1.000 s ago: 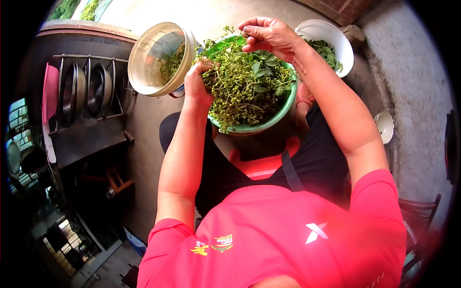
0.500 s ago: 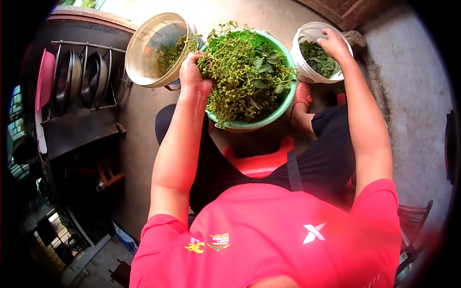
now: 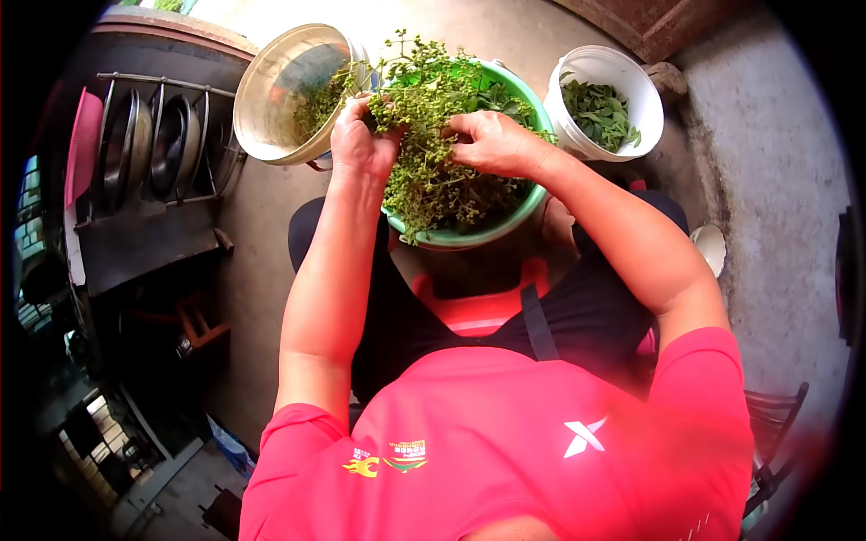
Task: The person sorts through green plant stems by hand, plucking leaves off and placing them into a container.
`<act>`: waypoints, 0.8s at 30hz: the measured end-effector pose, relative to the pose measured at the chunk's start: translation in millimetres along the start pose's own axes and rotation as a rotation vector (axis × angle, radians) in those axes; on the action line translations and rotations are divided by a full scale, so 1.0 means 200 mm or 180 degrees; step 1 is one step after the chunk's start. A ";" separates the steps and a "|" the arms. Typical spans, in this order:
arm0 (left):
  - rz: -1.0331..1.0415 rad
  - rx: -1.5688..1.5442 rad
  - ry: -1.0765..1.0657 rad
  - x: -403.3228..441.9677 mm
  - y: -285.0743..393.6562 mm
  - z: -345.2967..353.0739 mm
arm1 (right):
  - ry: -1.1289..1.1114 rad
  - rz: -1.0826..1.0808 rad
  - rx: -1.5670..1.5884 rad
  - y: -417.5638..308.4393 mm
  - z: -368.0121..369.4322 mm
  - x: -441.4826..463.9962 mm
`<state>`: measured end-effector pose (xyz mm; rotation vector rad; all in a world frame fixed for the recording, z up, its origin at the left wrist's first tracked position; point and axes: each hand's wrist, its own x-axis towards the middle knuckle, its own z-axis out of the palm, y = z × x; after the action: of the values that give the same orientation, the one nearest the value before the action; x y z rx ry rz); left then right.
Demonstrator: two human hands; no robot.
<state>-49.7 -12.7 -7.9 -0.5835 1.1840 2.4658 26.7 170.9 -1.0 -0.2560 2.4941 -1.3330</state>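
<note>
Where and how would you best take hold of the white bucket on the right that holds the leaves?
Probably the white bucket is best pinched by its near right rim, coming from above on the right. Its mouth is open upward, the leaves lie below the rim there, and that side faces away from the green tub.

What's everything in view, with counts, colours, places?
tub: one, green, upper centre
sprigs: many, green, in tub
white bucket: one, white, right of tub
leaves: several, green, inside white bucket
pale bucket: one, cream, left of tub
greenery: some, green, inside pale bucket
rack: one, grey, far left
pans: at least two, dark, on rack
basket: one, pink, rack's left end
stool: one, red, middle of picture
bowl: one, off-white, right, partly hidden
chair: one, dark, lower right
shirt: one, red, bottom
trousers: pair, black, middle
left grip: one, bare, closed on sprigs
right grip: one, bare, touching sprigs
</note>
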 end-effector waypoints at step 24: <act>-0.0145 0.0541 -0.0292 -0.04 0.00 0.03 | 0.0334 -0.0156 0.0438 -0.03 0.05 0.01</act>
<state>-42.9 -9.3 -1.2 -0.4401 1.3122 2.2992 27.7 159.6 -1.7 -0.2227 2.4805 -1.5682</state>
